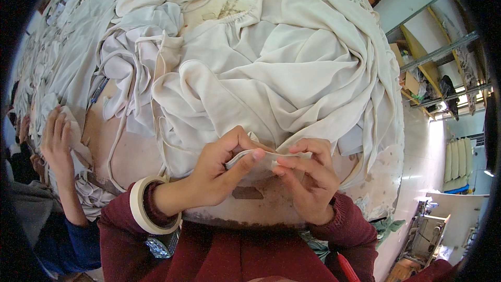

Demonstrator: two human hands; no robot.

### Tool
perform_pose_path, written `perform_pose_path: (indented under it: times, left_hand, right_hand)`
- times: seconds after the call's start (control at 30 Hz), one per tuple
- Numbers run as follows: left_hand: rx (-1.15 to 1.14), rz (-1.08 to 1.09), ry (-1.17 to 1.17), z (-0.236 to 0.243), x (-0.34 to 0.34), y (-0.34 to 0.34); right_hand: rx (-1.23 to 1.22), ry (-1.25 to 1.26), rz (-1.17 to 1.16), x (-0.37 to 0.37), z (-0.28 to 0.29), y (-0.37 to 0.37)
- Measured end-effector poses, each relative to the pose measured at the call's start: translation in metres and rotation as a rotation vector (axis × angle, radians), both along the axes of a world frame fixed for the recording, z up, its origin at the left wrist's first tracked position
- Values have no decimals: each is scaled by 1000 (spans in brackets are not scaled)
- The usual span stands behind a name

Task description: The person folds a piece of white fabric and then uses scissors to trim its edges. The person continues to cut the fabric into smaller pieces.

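A large heap of cream fabric (308,73) lies in loose folds on the table in front of me. Near the table's front edge, my left hand (219,169) pinches the fabric's edge between thumb and fingers. My right hand (311,172) grips the same edge a little to the right, thumb and fingertips closed on it. A short strip is held up between the two hands. Around my left wrist sits a roll of cream tape (138,206), over the maroon sleeve.
More pale cloth (151,57) is piled to the left, with a thin cord (124,130) hanging from it. A co-worker's hand (56,143) rests on cloth at the far left. A red pen (347,269) shows by my right sleeve. Shelving (428,65) stands beyond the table's right edge.
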State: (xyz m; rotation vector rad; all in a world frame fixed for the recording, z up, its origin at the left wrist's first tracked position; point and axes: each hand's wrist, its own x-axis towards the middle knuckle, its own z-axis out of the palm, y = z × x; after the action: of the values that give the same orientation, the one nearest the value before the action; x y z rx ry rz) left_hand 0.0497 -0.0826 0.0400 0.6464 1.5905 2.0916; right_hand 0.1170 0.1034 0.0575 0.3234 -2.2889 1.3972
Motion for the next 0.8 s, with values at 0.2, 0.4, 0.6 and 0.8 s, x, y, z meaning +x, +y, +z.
perform_pose_path:
  times: [0.2, 0.4, 0.6, 0.8]
  left_hand:
    - [-32, -53, 36, 4, -1, -4]
    - [-55, -1, 534, 4, -10, -3]
    - [87, 154, 1361, 10, -32, -14]
    - [69, 142, 1456, 15, -29, -20]
  right_hand:
    - [-104, -70, -16, -5, -7, -6]
    - [-106, -56, -58, 0, -12, -5]
    - [141, 289, 145, 1, -12, 21]
    - [328, 442, 157, 3, -6, 28]
